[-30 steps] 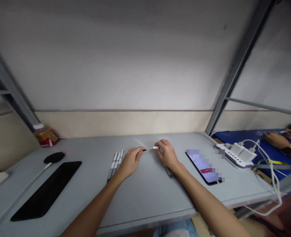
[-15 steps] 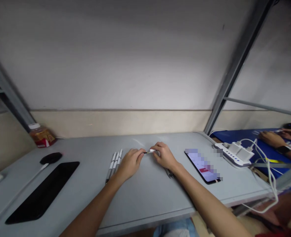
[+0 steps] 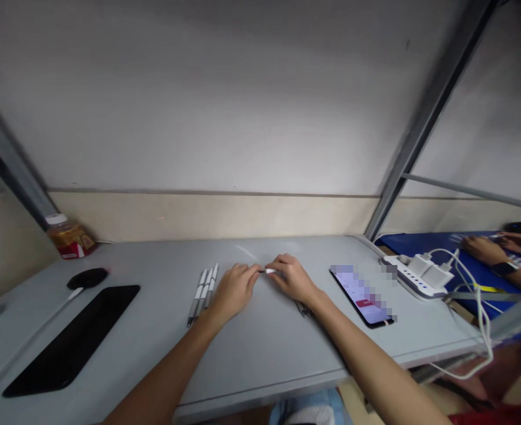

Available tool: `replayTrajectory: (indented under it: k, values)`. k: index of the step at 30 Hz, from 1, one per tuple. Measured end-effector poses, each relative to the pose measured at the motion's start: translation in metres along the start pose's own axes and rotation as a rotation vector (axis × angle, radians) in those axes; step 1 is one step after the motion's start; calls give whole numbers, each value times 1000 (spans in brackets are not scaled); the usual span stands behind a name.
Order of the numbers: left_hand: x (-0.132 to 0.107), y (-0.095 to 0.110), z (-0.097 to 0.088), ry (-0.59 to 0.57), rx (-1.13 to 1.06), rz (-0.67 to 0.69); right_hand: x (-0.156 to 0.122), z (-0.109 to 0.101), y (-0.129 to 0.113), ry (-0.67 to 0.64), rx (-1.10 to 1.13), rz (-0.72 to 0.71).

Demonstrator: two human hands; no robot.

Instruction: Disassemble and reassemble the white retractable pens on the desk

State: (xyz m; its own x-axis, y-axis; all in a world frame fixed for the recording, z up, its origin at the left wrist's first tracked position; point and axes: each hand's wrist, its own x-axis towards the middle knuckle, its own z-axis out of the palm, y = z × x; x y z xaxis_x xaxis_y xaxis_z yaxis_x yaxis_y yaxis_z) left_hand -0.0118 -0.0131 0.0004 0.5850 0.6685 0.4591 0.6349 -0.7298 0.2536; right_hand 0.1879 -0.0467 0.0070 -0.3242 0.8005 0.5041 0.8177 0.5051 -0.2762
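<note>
My left hand point(image 3: 233, 289) and my right hand point(image 3: 292, 277) meet over the middle of the grey table point(image 3: 260, 348), both pinched on one slim pen point(image 3: 268, 271). Only a short white stretch of it shows between the fingertips. My left fingers close on its dark end and my right fingers on its white part. Three grey-and-white pens point(image 3: 203, 287) lie side by side just left of my left hand. More pens point(image 3: 303, 309) lie under my right wrist, mostly hidden.
A phone with a lit screen point(image 3: 363, 295) lies right of my right hand. Beyond it sits a white power strip point(image 3: 415, 275) with chargers and cables. A black slab point(image 3: 72, 337), a black mouse point(image 3: 87, 277) and a jar point(image 3: 68, 237) are at the left. Another person's hands point(image 3: 492, 247) work far right.
My two hands have drawn closer together, so less of the pen shows between the fingertips. The view has shifted slightly.
</note>
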Motion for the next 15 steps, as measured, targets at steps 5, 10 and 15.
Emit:
replayTrajectory:
  k: [5, 10, 15]
  values:
    - [-1, 5, 3, -5, -24, -4, 0, 5, -7, -3, 53, 14]
    - [-3, 5, 7, -4, -23, -10, -1, 5, -12, -23, 37, 48]
    - [-3, 4, 9, -5, -24, 32, -1, 3, -11, -19, 53, 43]
